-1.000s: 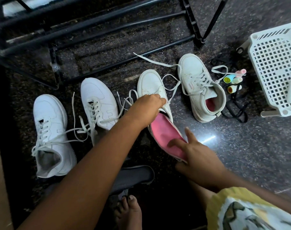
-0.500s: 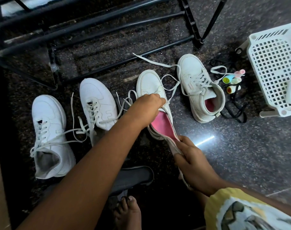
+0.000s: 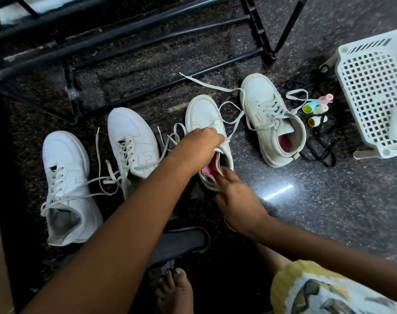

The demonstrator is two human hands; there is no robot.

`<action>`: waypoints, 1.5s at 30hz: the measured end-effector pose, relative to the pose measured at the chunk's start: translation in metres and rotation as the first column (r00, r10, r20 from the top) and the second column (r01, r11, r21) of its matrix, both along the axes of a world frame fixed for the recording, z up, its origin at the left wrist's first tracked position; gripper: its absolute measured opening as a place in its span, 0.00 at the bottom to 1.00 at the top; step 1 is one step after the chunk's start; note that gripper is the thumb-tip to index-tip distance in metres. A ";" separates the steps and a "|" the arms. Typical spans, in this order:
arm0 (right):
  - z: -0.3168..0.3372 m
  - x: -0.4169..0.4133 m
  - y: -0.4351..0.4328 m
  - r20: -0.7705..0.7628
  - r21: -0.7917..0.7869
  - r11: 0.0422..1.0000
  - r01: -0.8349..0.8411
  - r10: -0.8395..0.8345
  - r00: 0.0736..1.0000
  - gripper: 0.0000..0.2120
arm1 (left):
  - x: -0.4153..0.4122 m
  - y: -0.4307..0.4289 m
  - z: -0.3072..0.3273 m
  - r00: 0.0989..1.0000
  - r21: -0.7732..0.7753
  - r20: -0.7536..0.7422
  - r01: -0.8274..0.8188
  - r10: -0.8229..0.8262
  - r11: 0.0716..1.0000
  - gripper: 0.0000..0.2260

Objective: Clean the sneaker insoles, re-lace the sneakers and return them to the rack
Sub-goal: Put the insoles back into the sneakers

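Doing: seating the pink insole (image 3: 212, 166) in the shoe (image 3: 201, 112), by my judgement; most of it is inside and only the heel end shows.
Left hand (image 3: 202, 141): curled tight on the shoe's tongue and collar, holding the mouth open.
Right hand (image 3: 236, 196): at the shoe's heel, fingertips on the insole; whether they pinch or only push, I cannot tell.
Shoe: on the floor, toe pointing at the rack (image 3: 147, 26) beyond it.
Risk, insole: it may fold or ride up at the heel if I shove it before the toe end lies flat.
Risk, laces: the shoe's loose ends could get trapped under the insole or snag my fingers.
Risk, mix-up: a dark insole (image 3: 184, 243) lies near the shoe on my side; it likely belongs to another pair.
Count, sneakers: four, two left of the shoe (image 3: 63, 173) (image 3: 129, 132), one just right (image 3: 267, 109).
Count, insoles seen: two pink, one dark.
Count, tubes (image 3: 315, 109): three or four right of the shoe, too bunched to be sure.
Count, other: one basket (image 3: 374, 87) far right, one tangle of black laces (image 3: 320, 152).
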State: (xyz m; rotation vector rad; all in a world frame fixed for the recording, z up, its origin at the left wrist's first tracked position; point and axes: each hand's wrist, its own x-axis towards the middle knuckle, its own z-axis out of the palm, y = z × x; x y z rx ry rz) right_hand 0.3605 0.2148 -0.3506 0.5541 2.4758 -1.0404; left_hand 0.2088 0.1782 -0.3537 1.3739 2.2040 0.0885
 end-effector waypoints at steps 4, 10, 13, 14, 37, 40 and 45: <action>-0.007 -0.014 0.006 0.044 0.080 0.996 -0.049 0.045 0.998 0.24 | -0.001 0.000 -0.001 1.000 0.003 0.000 -0.001 0.001 1.000 0.06; -0.013 -0.045 0.007 0.169 0.213 0.968 -0.134 0.098 0.981 0.19 | -0.001 0.000 -0.002 0.999 0.013 0.039 -0.032 0.032 0.999 0.05; -0.011 -0.059 0.008 0.249 0.353 0.895 -0.271 0.190 0.950 0.17 | -0.003 0.001 -0.002 0.996 0.037 0.058 -0.062 0.060 0.997 0.03; -0.010 -0.061 0.009 0.256 0.387 0.871 -0.303 0.214 0.943 0.18 | -0.003 0.001 -0.003 0.996 0.044 0.061 -0.067 0.064 0.997 0.03; -0.038 0.003 0.033 -0.093 0.530 0.758 -0.380 0.497 0.863 0.25 | -0.005 -0.003 -0.012 0.995 0.079 0.079 -0.074 0.068 0.994 0.03; -0.038 -0.005 0.034 -0.051 0.630 0.662 -0.406 0.557 0.829 0.25 | -0.006 -0.003 -0.012 0.995 0.075 0.072 -0.070 0.064 0.995 0.03; -0.035 -0.016 0.032 0.074 0.680 0.537 -0.499 0.628 0.775 0.24 | -0.006 -0.003 -0.009 0.995 0.066 0.072 -0.071 0.067 0.995 0.04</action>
